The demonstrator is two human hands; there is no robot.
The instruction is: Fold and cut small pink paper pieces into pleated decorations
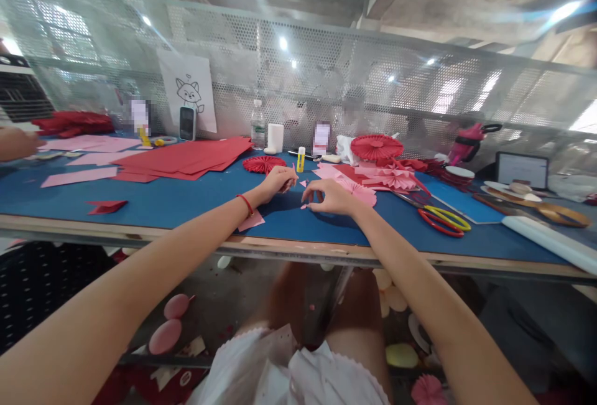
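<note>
Over the blue table top (163, 203), my left hand (278, 184) is closed, its fingers curled round what looks like a thin piece of pink paper. My right hand (329, 197) faces it, thumb and fingertips pinched at a tiny pink paper scrap (304, 207). The two hands are slightly apart. A pink paper piece (252, 221) lies under my left wrist. Just behind the hands are a red pleated paper rosette (263, 165) and an upright yellow glue stick (301, 160). A pink pleated paper fan (361, 193) lies beside my right hand.
Red paper sheets (186, 159) and pink strips (79, 176) spread at left, near another person's hand (18, 144). Scissors (443, 221) with red and yellow handles lie at right, near a white roll (550, 243). A water bottle (257, 125) stands by the mesh panel (303, 81).
</note>
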